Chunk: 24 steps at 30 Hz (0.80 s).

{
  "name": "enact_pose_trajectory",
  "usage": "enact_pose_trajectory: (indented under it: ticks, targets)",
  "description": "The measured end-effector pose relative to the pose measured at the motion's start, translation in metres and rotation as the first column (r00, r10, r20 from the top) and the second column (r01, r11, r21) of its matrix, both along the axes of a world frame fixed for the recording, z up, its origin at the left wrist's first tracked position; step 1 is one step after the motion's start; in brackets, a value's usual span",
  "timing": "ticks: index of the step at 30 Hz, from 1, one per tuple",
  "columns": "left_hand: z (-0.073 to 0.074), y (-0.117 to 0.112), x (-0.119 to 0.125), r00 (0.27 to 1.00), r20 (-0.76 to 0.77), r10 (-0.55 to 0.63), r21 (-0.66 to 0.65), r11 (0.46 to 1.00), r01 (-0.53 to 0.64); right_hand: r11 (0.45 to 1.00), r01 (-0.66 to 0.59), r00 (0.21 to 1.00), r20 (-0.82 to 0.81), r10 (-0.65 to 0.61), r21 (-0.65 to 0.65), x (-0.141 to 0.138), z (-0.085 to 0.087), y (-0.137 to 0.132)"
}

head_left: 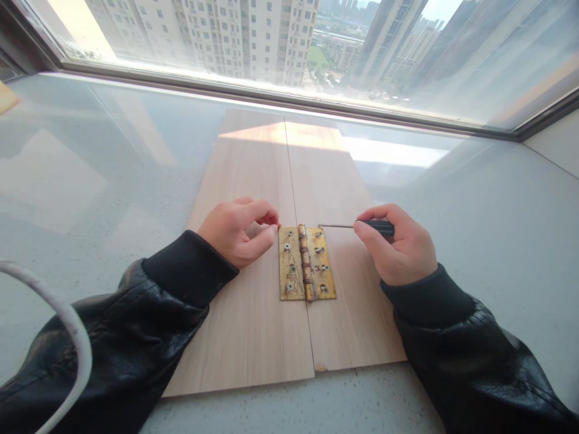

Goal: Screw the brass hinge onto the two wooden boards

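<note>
A worn brass-coloured hinge (296, 271) lies opened flat across the seam between two pale wooden boards. Several cross-head screws stand in its two leaves, some of them tilted. My left hand (242, 232) is at the hinge's upper left corner, its thumb and curled fingers closed together at the edge. In my right hand (398, 244) is a screwdriver (380, 227) with a black handle and thin metal shaft, gripped between thumb and fingers. The shaft points left, almost level, and its tip is beside the hinge's upper right corner, near the top screw.
The left board (244, 337) and right board (362, 325) rest on a speckled white sill (488, 241). Behind them runs a dark window frame (289, 99). A white cable (81, 337) loops in front of my left sleeve. The right board's front corner is chipped at the seam.
</note>
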<state>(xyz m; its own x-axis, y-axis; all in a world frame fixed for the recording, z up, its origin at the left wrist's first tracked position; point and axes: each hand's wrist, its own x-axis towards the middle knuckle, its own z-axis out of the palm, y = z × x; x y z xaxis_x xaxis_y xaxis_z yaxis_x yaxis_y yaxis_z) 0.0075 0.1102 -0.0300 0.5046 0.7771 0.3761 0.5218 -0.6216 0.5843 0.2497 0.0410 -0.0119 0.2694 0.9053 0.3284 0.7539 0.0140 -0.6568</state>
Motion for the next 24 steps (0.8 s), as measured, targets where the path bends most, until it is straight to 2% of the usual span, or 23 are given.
enact_pose_trajectory:
  ticks: [6,14,20,24]
  targets:
    - [0.0000,-0.0009,-0.0010,1.000,-0.006,0.004,-0.012,1.000,-0.005,0.996,-0.003,0.995,-0.099,-0.006,-0.087,0.0039,-0.0017,0.0010]
    - [0.0000,0.0002,-0.0014,1.000,-0.012,0.009,-0.007,1.000,-0.009,0.996,-0.019,0.992,-0.129,0.008,-0.085,0.0022,-0.0035,0.0012]
    - [0.0002,-0.0009,-0.0011,1.000,-0.012,0.009,-0.011,1.000,-0.010,0.990,0.138,0.990,-0.036,-0.137,0.012,0.0040,0.0024,0.0003]
    - [-0.0006,-0.0007,-0.0010,1.000,-0.021,0.010,-0.001,1.000,-0.010,0.990,0.143,0.990,-0.019,-0.143,0.008,0.0044,0.0039,0.0000]
